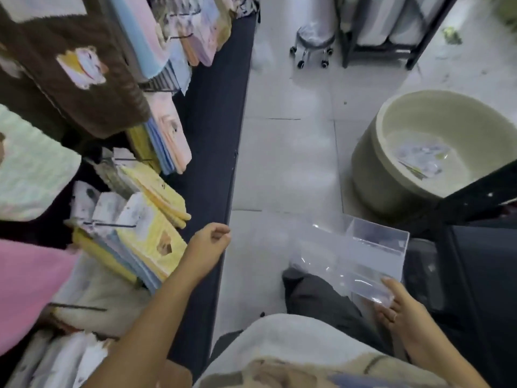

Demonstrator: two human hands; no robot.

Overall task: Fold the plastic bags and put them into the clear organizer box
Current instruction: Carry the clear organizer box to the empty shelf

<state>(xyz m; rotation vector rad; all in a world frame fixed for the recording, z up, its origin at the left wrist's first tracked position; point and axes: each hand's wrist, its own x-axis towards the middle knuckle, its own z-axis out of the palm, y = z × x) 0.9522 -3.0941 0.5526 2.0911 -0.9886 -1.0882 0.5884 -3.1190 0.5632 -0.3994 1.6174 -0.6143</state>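
One plastic bag gripped by right hand (against clear organizer box); left hand slack, empty.

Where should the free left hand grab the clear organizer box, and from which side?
Probably the far top rim, pinched from above with the thumb inside. The clear organizer box sits open side up, and its walls look flat, slick and handle-less. The plastic bag held by the right hand veils its left and near sides, so the left hand should avoid a side approach.
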